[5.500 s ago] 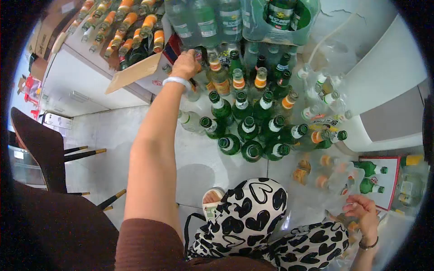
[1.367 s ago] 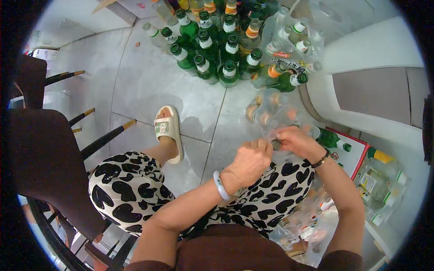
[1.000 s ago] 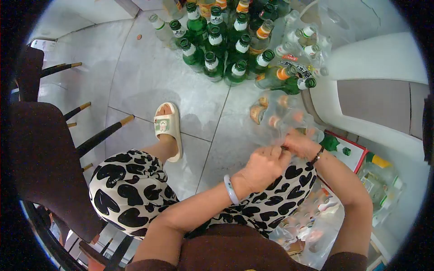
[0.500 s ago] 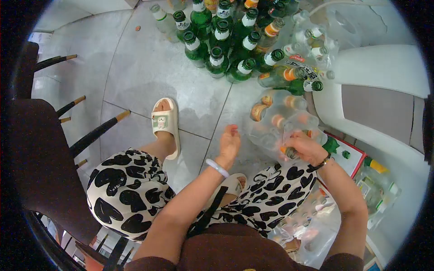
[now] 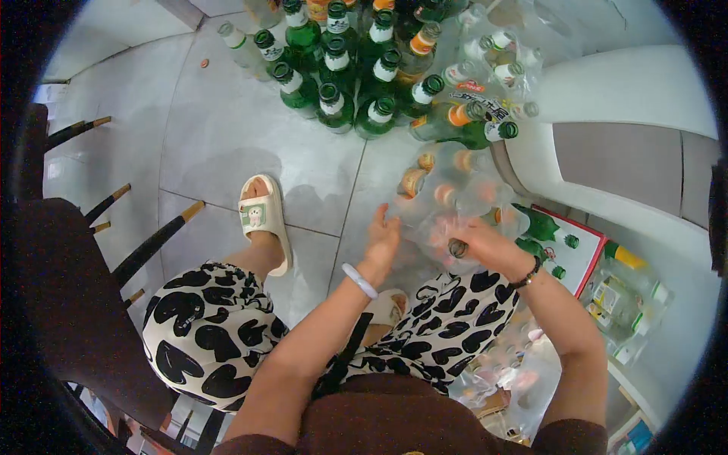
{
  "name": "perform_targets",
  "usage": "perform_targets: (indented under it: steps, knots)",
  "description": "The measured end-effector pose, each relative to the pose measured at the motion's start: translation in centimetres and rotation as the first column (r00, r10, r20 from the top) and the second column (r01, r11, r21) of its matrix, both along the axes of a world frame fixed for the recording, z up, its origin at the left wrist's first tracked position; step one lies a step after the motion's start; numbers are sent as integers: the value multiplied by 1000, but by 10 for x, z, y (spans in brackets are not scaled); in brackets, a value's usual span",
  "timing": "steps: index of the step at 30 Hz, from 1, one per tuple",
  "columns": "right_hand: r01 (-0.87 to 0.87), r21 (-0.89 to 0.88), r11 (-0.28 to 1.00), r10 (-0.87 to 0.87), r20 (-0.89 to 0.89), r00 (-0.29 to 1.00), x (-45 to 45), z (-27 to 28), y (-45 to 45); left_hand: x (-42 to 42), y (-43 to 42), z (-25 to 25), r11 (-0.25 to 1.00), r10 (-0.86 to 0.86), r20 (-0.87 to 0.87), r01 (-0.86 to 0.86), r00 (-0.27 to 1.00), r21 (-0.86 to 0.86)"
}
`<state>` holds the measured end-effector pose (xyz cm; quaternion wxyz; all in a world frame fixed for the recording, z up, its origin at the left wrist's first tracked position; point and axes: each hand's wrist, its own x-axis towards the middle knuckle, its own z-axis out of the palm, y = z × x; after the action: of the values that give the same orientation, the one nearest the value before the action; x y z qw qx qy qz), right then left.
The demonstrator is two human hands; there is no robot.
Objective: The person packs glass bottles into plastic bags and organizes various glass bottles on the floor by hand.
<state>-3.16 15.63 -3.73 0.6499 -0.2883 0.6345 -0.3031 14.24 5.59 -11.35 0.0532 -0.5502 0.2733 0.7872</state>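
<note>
My right hand (image 5: 489, 246) is closed round the neck of a glass bottle (image 5: 457, 248), whose dark mouth points up towards me. Clear plastic wrap or a bag (image 5: 436, 224) surrounds this bottle and several clear bottles with orange labels (image 5: 413, 182). My left hand (image 5: 381, 241) is just left of the plastic, fingers apart, with nothing visible in it. Beyond both hands, several green glass bottles (image 5: 379, 114) stand upright on the floor. A green bottle (image 5: 489, 133) lies tilted at the right of that group.
A white curved chair or stool frame (image 5: 591, 178) is at the right. Beside it are a red-edged box with a bottle picture (image 5: 580, 254) and clear bottles with yellow and white caps (image 5: 622, 296). Dark chairs (image 5: 83, 296) stand at the left. More plastic-wrapped bottles (image 5: 504, 364) are near my leg.
My right hand has moved slightly left with the bottle, whose mouth now faces up more plainly. My left hand stays beside the plastic. The view has shifted a little.
</note>
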Motion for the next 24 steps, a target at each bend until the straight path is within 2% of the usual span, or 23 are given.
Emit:
perform_targets:
  steps: [2,3,4,5,6,8,9,11,13,14,15,16,21,23,24]
  knots:
    - [-119,-110,987,107,-111,988,-3,25,-4,1,2,-11,936,-33,-29,21,999,-352]
    - [-68,22,997,68,-14,998,-3,38,-6,-3,0,-6,937,-37,-28,25,999,-349]
    - [-29,156,987,17,78,997,-3,43,-7,-7,-2,-2,747,-64,-44,19,997,-664]
    - [-26,156,987,14,79,997,-3,41,-5,-11,-3,2,456,-97,-50,0,994,-890]
    - [4,164,986,-20,92,996,-4,37,-4,-16,-6,23,455,-101,-49,3,994,-890]
    - [41,170,985,-61,109,992,-6,34,-2,-26,-7,73,463,-299,-24,123,954,-878]
    - [41,156,987,-60,121,991,-7,34,-3,-26,-2,79,460,-303,-20,128,953,-879]
    - [44,140,989,-63,135,989,-4,32,-3,-26,7,87,384,-468,-2,202,884,-901]
    - [239,-46,970,-225,198,954,5,25,-1,-27,7,94,358,-483,39,237,875,-903]
    - [242,-46,969,-228,202,952,2,22,3,-27,7,96,332,-493,76,269,867,-904]
    - [34,-103,994,-36,-23,999,-3,19,6,-28,6,95,329,-497,80,273,864,-904]
    - [-181,-109,977,149,-253,956,-7,18,7,-30,4,94,314,-514,112,309,850,-898]
    - [-188,-163,969,145,-243,959,-9,31,-3,-33,-2,89,271,-567,179,388,804,-881]
    - [-158,-152,976,120,-233,965,-5,32,-2,-33,0,91,-16,-576,348,415,740,-910]
    - [-94,-144,985,62,-209,976,0,32,0,-33,1,91,-23,-576,352,416,738,-909]
